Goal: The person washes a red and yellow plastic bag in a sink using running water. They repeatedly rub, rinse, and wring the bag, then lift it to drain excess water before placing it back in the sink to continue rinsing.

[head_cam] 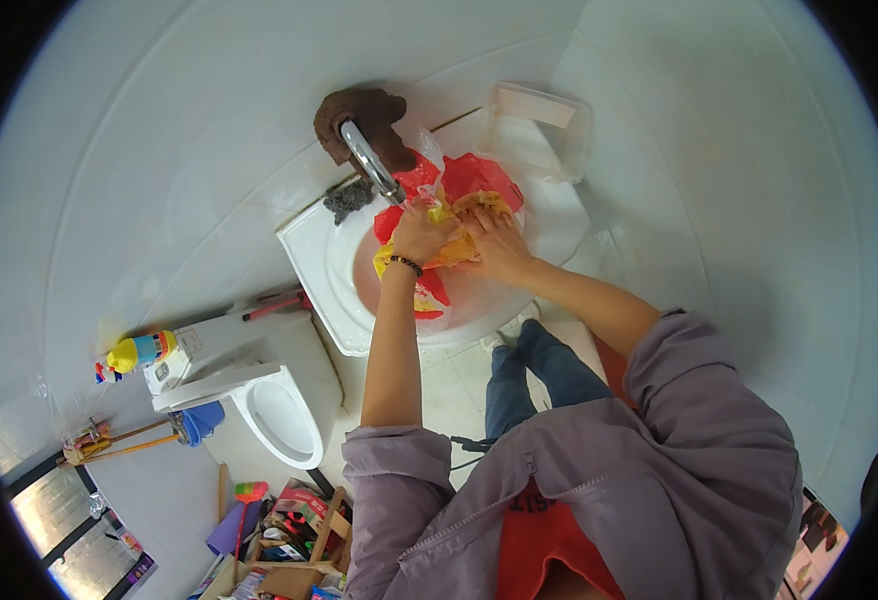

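Observation:
A crumpled red and yellow plastic bag (480, 176) lies spread in the white washbasin (319, 255), with clear parts near the tap. Just below the spout of the chrome tap (370, 161), my left hand (422, 234) grips a bunched part of the bag. My right hand (500, 244) bends its fingers over a yellow-brown, wet-looking part of it, close beside the left. Cloudy pinkish water appears to stand in the basin under the bag. Both palms are hidden.
A brown cloth (364, 112) hangs around the tap base, with a grey scouring pad (349, 199) beside it. A clear plastic container (535, 131) sits at the basin's back right corner. On the left are a white toilet (281, 420) and a yellow bottle (143, 351).

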A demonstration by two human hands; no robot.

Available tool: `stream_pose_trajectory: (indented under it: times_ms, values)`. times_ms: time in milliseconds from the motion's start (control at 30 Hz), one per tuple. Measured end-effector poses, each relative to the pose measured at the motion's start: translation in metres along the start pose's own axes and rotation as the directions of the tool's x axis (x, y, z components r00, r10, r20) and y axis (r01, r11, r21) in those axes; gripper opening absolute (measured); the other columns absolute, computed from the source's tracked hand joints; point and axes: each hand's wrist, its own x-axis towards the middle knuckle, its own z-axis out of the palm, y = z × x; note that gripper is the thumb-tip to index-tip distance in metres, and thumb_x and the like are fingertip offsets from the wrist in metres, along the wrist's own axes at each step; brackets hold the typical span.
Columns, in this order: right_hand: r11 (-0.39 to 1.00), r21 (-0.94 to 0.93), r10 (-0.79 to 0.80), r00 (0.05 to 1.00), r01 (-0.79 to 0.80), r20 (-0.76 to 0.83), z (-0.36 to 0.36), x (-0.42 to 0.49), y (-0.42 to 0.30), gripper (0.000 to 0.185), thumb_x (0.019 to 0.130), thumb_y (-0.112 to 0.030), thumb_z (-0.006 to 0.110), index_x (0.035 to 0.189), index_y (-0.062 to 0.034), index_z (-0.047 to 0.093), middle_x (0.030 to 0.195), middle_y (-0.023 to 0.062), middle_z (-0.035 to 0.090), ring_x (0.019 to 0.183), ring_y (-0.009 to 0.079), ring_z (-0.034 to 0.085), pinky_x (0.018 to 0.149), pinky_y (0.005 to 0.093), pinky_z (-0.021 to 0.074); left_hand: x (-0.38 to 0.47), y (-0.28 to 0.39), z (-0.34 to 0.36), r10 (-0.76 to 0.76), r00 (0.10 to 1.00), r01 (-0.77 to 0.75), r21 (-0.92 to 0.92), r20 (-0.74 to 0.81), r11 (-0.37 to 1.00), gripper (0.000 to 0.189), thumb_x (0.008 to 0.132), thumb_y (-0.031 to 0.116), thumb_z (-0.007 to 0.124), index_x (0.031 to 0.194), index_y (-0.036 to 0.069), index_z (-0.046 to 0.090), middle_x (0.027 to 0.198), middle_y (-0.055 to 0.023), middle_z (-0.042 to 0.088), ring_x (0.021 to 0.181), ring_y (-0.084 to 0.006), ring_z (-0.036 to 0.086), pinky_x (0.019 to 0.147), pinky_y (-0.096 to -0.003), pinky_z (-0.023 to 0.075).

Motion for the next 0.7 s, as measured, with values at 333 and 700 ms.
stream_pose_trajectory:
  times_ms: [333, 700]
  values:
    - [0.979, 0.182, -0.118, 0.984, 0.094, 0.130, 0.012, 0.011, 0.006, 0.061, 0.071, -0.019, 0.072, 0.128, -0.0150, 0.050, 0.131, 0.0110, 0.044, 0.116, 0.0293, 0.048, 0.095, 0.0398, 0.0411, -0.060, -0.032, -0.018, -0.164, 0.918, 0.080, -0.237, -0.361, 0.968, 0.039, 0.076, 0.018, 0.073, 0.102, -0.002, 0.052, 0.088, -0.0140, 0.065, 0.074, -0.0219, 0.064, 0.067, -0.0326, 0.0506]
    - [0.930, -0.139, -0.345, 0.939, 0.341, -0.005, 0.022, 0.003, 0.049, 0.066, 0.075, -0.009, 0.063, 0.137, -0.0182, 0.041, 0.143, 0.0073, 0.038, 0.120, 0.0266, 0.046, 0.101, 0.0384, 0.0360, -0.123, -0.117, -0.028, -0.644, 0.660, 0.325, -0.626, -0.387, 0.709, 0.085, 0.066, 0.005, 0.074, 0.134, -0.010, 0.024, 0.117, -0.0204, 0.049, 0.099, -0.0247, 0.056, 0.084, -0.0327, 0.0484]
